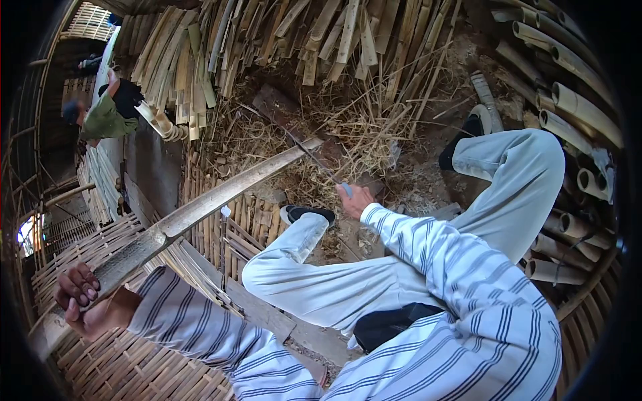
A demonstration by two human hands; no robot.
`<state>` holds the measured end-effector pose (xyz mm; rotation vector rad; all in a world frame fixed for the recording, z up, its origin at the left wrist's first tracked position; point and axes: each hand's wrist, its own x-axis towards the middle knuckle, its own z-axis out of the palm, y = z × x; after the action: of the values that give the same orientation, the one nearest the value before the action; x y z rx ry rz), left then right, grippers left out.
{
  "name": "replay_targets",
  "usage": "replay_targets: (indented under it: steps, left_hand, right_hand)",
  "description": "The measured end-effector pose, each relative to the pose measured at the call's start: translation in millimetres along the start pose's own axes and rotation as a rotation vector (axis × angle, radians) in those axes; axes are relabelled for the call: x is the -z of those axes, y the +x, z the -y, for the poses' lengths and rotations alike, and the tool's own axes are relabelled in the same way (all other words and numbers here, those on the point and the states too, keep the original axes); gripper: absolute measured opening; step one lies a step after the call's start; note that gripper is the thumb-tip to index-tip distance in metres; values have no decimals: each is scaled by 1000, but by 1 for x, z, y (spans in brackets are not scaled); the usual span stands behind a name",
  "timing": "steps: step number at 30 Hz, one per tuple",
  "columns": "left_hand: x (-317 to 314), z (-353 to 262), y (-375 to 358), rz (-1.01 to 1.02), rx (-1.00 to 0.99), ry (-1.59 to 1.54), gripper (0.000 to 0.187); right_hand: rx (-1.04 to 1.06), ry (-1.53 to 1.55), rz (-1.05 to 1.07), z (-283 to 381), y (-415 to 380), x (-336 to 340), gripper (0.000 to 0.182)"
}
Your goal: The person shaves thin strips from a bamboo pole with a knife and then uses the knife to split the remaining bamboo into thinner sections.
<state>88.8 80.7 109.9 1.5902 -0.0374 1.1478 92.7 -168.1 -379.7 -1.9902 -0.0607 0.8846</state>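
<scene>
A long half-round piece of split bamboo (221, 195) runs diagonally from the lower left to the middle. My left hand (83, 301) wraps around its near end, fingers curled over the edge. In my right hand (356, 202) is the blue handle of a long knife (326, 168), fingers closed around it. The thin dark blade points up and left, crossing the far end of the bamboo. Beneath that end lies a dark wooden block (275, 107), partly covered by shavings (374, 144).
Bundles of split bamboo (321, 33) lie across the top. Round bamboo poles (575, 100) are stacked along the right. A woven bamboo panel (140, 367) is at lower left, and another person in a green sleeve (107, 120) is at upper left. My legs (401, 287) straddle the shavings.
</scene>
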Motion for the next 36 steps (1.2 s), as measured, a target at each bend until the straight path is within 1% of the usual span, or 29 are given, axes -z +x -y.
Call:
replay_targets:
  steps: [1,2,3,4,5,7,8,11,12,14,15,16,19,20,23,24,27,28,30,33,34,35,36]
  left_hand:
    - [-4,2,0,-24,20,26,17]
    - [-9,6,0,-58,8,34,17]
    - [-9,10,3,-33,17,5,17]
    - [-7,13,6,-13,21,-25,17]
    - [-4,11,7,6,33,-43,17]
    - [-1,9,11,-34,59,8,17]
    - [1,9,11,-63,60,26,17]
    - [12,12,15,-49,82,-13,17]
    - [16,13,16,-68,74,-14,16]
    - [16,18,19,-61,73,24,15]
    - [18,18,18,-64,71,46,15]
    - [26,19,23,-31,88,36,14]
    - [34,22,31,-22,99,-23,15]
    - [35,24,30,-44,95,-14,16]
    - [24,21,27,-59,74,36,15]
    - [21,20,26,-29,71,11,15]
    - [9,19,23,-32,49,-21,15]
    - [2,18,20,-54,49,-9,15]
    - [-4,16,19,-33,42,-1,14]
    - [-11,12,15,-11,29,8,14]
    - [-14,11,14,-14,24,10,14]
    - [-16,11,14,-15,16,6,13]
    - [-17,10,15,19,31,-5,14]
  right_hand:
    - [-16,-13,18,12,-6,6,55]
    - [-43,-19,42,40,-26,23,56]
    - [-67,-16,50,59,-36,36,56]
    - [-48,-69,89,61,-37,39,60]
    - [-81,-33,98,52,-35,37,59]
    - [-122,49,87,30,-9,35,58]
    - [-106,-68,113,20,-1,33,55]
    - [-51,-10,91,23,-6,21,54]
    - [-11,-14,46,34,-25,25,54]
    - [29,-1,100,50,-45,41,54]
    - [52,1,130,51,-53,43,54]
    - [46,23,96,32,-48,30,53]
    - [36,-156,54,30,-43,38,54]
    - [55,-166,55,22,-38,34,56]
    - [14,-205,84,50,-54,53,59]
    - [22,-207,70,55,-59,52,59]
    - [113,-66,174,76,-74,53,57]
    - [138,-64,171,88,-83,58,56]
    - [203,-62,160,110,-93,68,55]
    - [133,75,27,78,-78,50,54]
    - [13,20,-59,27,-45,12,55]
    - [-58,-67,-44,7,-30,15,58]
    - [-24,-72,-16,8,-24,24,59]
